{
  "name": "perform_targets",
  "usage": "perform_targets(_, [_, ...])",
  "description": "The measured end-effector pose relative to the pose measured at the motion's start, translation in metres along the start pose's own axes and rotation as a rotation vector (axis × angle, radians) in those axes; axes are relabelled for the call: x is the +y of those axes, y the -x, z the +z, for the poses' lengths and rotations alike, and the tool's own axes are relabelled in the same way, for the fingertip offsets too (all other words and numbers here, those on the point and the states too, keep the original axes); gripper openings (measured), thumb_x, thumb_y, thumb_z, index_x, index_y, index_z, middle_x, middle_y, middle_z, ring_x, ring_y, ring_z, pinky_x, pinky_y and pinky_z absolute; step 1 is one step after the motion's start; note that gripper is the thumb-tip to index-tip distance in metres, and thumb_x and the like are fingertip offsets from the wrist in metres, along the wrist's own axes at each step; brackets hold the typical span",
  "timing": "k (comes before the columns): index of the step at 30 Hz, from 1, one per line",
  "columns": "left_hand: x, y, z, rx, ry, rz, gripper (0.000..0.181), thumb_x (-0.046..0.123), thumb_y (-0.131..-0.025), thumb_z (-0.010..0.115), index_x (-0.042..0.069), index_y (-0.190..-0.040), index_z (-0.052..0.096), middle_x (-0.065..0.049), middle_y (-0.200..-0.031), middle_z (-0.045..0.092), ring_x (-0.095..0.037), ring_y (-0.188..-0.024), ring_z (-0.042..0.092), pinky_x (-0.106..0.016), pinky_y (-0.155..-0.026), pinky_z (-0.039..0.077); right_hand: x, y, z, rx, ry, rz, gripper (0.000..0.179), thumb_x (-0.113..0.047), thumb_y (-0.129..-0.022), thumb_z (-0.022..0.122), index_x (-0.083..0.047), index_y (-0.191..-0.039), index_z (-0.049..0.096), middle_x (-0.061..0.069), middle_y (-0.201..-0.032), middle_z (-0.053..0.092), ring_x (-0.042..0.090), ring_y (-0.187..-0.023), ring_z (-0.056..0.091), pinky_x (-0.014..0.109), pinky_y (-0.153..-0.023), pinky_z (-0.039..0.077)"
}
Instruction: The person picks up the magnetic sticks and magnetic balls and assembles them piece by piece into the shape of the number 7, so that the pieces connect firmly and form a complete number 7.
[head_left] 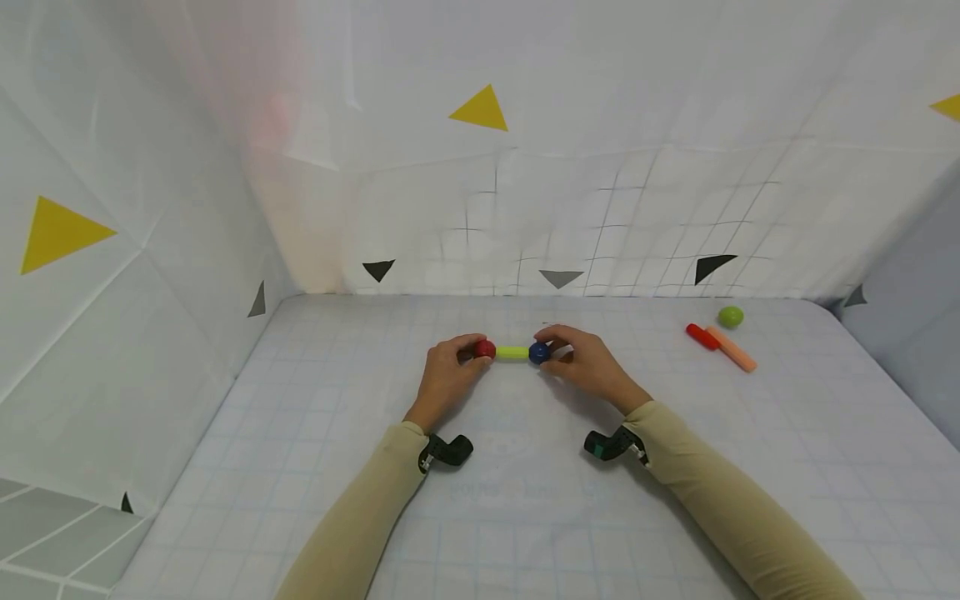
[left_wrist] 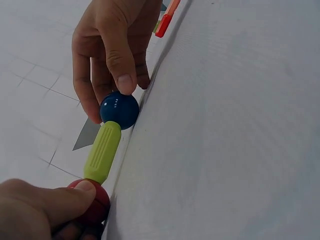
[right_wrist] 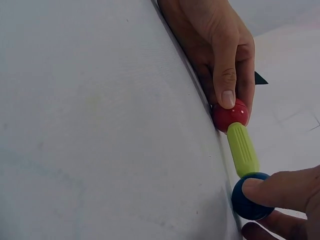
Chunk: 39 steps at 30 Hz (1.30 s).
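Observation:
A short yellow-green ribbed rod (head_left: 512,352) joins a red ball (head_left: 486,349) at its left end to a dark blue ball (head_left: 538,353) at its right end. My left hand (head_left: 452,372) pinches the red ball between thumb and fingers. On the other side, the blue ball is pinched by my right hand (head_left: 588,363). In the left wrist view, the right thumb lies on top of the blue ball (left_wrist: 119,110), and the rod (left_wrist: 103,152) runs straight to the red ball. The right wrist view has the left thumb pressed on the red ball (right_wrist: 230,116).
Toward the back right of the white table (head_left: 480,533) lie a red rod (head_left: 702,337) and an orange rod (head_left: 732,350), end to end. A green ball (head_left: 731,317) sits just behind them. White sheeting (head_left: 420,200) rises at the table's far edge.

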<state>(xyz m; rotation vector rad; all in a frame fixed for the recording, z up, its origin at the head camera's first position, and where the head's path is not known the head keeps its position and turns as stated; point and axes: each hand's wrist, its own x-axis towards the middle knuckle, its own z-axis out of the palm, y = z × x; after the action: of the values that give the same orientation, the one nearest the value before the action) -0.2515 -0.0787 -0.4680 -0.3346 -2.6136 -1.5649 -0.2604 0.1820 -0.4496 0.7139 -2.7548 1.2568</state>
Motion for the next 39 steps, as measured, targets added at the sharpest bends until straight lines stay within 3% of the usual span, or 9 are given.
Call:
perform_targets(8, [0.000, 0.000, 0.000, 0.003, 0.000, -0.005, 0.041, 0.015, -0.096, 0.078, 0.008, -0.135, 0.069, -0.004, -0.124, 0.071, -0.018, -0.111, 0.064, -0.037, -0.099, 0.051, 0.001, 0.000, 0.004, 0.029, 0.013, 0.055, 0.039, -0.006, -0.092, 0.080, -0.001, -0.128, 0.067, 0.013, -0.121, 0.069, 0.029, -0.105, 0.066, 0.042, -0.087, 0.058])
perform_targets(15, [-0.001, -0.001, 0.001, 0.010, -0.006, -0.003, 0.041, 0.015, -0.096, 0.078, 0.009, -0.136, 0.069, -0.004, -0.125, 0.070, -0.018, -0.111, 0.063, -0.038, -0.100, 0.050, -0.001, 0.001, 0.002, 0.024, 0.037, 0.067, 0.040, -0.008, -0.093, 0.080, -0.002, -0.130, 0.068, 0.013, -0.124, 0.069, 0.028, -0.105, 0.066, 0.042, -0.087, 0.058])
perform_targets(23, [-0.002, -0.001, 0.002, 0.009, -0.008, -0.013, 0.041, 0.016, -0.096, 0.078, 0.010, -0.135, 0.070, -0.003, -0.123, 0.071, -0.017, -0.110, 0.063, -0.038, -0.100, 0.050, 0.002, 0.007, -0.013, 0.023, 0.049, 0.074, 0.044, -0.008, -0.093, 0.079, -0.003, -0.135, 0.067, 0.012, -0.125, 0.069, 0.030, -0.109, 0.066, 0.046, -0.088, 0.057])
perform_targets(39, [-0.001, 0.000, 0.001, 0.009, 0.005, -0.019, 0.041, 0.015, -0.096, 0.078, 0.010, -0.136, 0.069, -0.002, -0.123, 0.070, -0.016, -0.110, 0.063, -0.037, -0.100, 0.049, 0.011, 0.020, -0.044, 0.068, 0.108, 0.105, 0.037, -0.008, -0.095, 0.077, -0.004, -0.131, 0.068, 0.011, -0.129, 0.068, 0.033, -0.111, 0.066, 0.050, -0.089, 0.057])
